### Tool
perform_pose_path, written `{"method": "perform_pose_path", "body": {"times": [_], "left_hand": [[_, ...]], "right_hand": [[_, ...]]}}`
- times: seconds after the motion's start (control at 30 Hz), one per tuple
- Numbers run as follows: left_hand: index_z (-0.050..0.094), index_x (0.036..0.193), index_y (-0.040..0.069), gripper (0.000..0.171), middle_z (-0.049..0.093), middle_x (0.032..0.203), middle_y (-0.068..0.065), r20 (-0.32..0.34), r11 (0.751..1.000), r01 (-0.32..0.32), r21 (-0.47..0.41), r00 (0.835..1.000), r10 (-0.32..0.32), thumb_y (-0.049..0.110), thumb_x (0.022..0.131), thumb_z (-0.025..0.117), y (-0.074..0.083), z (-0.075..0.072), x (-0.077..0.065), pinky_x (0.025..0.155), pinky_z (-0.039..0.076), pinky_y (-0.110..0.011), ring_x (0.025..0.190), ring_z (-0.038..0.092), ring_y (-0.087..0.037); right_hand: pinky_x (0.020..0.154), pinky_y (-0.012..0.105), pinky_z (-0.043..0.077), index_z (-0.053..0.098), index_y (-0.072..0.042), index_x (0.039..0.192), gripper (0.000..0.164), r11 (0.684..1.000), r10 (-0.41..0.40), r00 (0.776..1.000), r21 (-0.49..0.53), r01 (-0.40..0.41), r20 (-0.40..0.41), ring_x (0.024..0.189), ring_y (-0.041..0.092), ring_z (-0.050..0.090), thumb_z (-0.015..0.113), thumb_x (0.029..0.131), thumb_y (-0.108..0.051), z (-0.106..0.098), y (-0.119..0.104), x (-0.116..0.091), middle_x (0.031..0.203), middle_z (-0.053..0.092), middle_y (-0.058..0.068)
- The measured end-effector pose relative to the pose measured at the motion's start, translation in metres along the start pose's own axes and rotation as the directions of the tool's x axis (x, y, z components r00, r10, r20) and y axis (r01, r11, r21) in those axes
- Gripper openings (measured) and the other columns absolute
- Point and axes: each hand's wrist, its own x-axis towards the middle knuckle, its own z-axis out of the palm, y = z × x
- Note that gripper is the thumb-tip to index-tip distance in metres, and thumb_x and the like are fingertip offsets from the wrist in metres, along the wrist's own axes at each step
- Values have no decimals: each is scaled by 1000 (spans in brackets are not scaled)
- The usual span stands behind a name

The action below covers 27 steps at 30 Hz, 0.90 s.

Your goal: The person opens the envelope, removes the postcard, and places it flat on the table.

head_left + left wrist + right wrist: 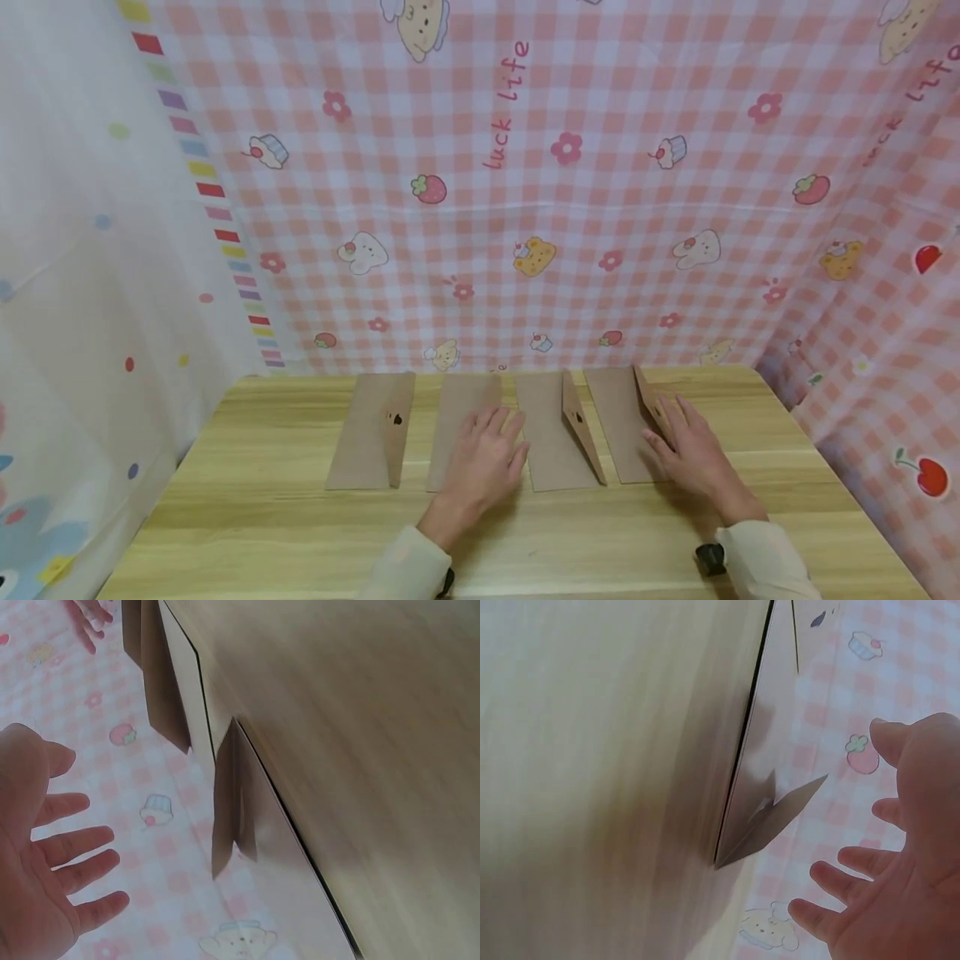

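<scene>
Several brown kraft-paper envelopes lie in a row on the table, with flaps partly raised. My left hand [486,454] hovers over the second envelope [452,417] from the left, covering its lower right part. In the left wrist view its fingers are spread, holding nothing, apart from the nearest flap [225,814]. My right hand [697,454] is beside the raised flap [645,396] of the rightmost envelope [611,425]. The right wrist view shows loosely extended fingers [817,919] and a gap before the tilted flap [780,825]. Between the hands lies a third envelope [543,437].
The leftmost envelope [360,437] has a small dark mark on its flap. Under everything is a wood-grain table [570,550]. A pink checked cloth [480,183] hangs behind the table, and a white dotted cloth [67,250] hangs at the left.
</scene>
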Motion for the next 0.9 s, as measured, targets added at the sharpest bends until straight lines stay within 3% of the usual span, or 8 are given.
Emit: {"method": "perform_pose_path", "body": {"times": [0.2,0.43,0.9], "left_hand": [[57,139,15,42,60,138,-10,55,1000,-3,-27,999,5,33,101,53,12,3,6,109,41,-49,129,54,-27],[54,141,15,43,55,144,-10,90,998,-33,-52,995,38,33,102,50,25,6,10,110,39,-52,134,49,-29],[55,141,19,42,53,146,-6,137,991,-136,9,981,134,34,103,50,50,13,27,111,40,-47,134,49,-25]], "right_hand": [[101,77,25,32,7,149,66,1000,12,1000,4,-12,-7,132,64,25,57,101,-30,-2,10,-1,149,22,43],[102,77,23,27,5,152,68,997,59,997,38,-61,51,135,64,20,52,103,-34,-3,16,0,152,17,42],[103,75,26,25,7,152,68,995,64,992,75,-72,107,136,62,22,49,104,-35,-7,25,-1,152,18,42]]}}
